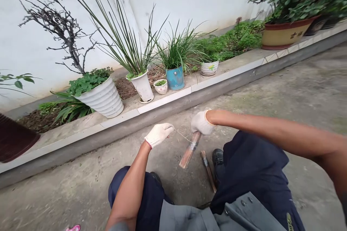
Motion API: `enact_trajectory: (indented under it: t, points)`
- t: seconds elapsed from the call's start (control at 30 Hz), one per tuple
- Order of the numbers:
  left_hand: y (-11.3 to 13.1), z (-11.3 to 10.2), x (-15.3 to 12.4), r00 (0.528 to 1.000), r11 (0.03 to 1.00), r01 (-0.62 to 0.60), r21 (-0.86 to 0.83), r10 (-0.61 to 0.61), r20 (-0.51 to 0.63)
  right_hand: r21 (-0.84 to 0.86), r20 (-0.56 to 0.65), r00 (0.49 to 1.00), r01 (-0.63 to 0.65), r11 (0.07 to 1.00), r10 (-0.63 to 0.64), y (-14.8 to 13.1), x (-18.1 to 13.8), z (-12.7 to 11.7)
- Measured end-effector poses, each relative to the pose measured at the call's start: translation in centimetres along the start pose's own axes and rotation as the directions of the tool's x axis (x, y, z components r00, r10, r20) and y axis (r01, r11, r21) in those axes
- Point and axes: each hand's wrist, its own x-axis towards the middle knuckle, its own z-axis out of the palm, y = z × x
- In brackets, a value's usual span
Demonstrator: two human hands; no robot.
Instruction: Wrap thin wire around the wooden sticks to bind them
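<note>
In a white knit glove, my left hand (pixel 159 134) pinches the end of a thin pale string (pixel 182 135). The string runs taut to a flat wooden piece (pixel 187 157), which has a greyish wrapping around its middle. My right hand (pixel 202 122), gloved too, is closed around the upper end of that wooden piece, which slants down to the left. The gloved fingers hide its top. On the ground beside my right shoe lies a second, slimmer wooden piece (pixel 208 173) with a similar grey band near one end.
Ahead runs a low tiled curb (pixel 162 101) bearing potted plants: a ribbed white pot (pixel 104 97), a tall white pot (pixel 143 86), a blue pot (pixel 175 78) and a large yellow pot (pixel 284 36). A pink object (pixel 73 228) shows at the lower left edge.
</note>
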Motion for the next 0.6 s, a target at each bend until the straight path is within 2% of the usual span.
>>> enact_trajectory:
  t: [0.07, 0.1, 0.17, 0.2, 0.27, 0.33, 0.4, 0.47, 0.53, 0.6]
  points:
    - [0.1, -0.4, -0.5, 1.000, 0.999, 0.014, -0.046, -0.016, -0.022, 0.108, -0.110, 0.984, 0.149, 0.983, -0.137, -0.6, -1.3, -0.6]
    - [0.1, -0.5, -0.9, 0.999, 0.996, 0.028, -0.087, -0.031, -0.041, 0.170, -0.218, 0.968, 0.163, 0.972, -0.124, -0.9, -1.8, -1.1]
    - [0.0, -0.8, -1.5, 0.995, 0.978, 0.041, -0.205, -0.059, -0.082, 0.320, -0.443, 0.896, 0.135, 0.938, 0.023, -1.2, -2.1, -2.3]
    - [0.1, -0.9, -1.9, 0.993, 0.962, 0.037, -0.271, -0.066, -0.101, 0.412, -0.515, 0.849, 0.128, 0.902, 0.115, -1.3, -2.0, -2.9]
    - [0.1, -0.8, -2.6, 0.990, 0.928, 0.018, -0.373, -0.070, -0.126, 0.583, -0.562, 0.779, 0.135, 0.801, 0.278, -1.2, -1.3, -3.9]
    - [0.3, -0.5, -3.2, 0.991, 0.913, 0.022, -0.407, -0.073, -0.112, 0.667, -0.543, 0.744, 0.101, 0.738, 0.389, -0.8, -0.4, -4.4]
    - [0.4, -0.1, -3.7, 0.993, 0.922, 0.054, -0.384, -0.089, -0.074, 0.626, -0.545, 0.700, -0.026, 0.779, 0.461, -0.2, 0.6, -4.7]
    - [0.4, 0.1, -3.9, 0.994, 0.945, 0.068, -0.319, -0.091, -0.058, 0.487, -0.551, 0.668, -0.229, 0.843, 0.500, 0.5, 1.2, -4.6]
    - [0.3, -0.1, -3.9, 0.994, 0.972, 0.060, -0.226, -0.078, -0.074, 0.305, -0.519, 0.689, -0.403, 0.863, 0.505, 0.8, 1.4, -4.2]
    - [0.2, -0.3, -3.8, 0.994, 0.992, 0.045, -0.116, -0.056, -0.098, 0.148, -0.453, 0.750, -0.469, 0.871, 0.481, 0.6, 1.3, -3.5]
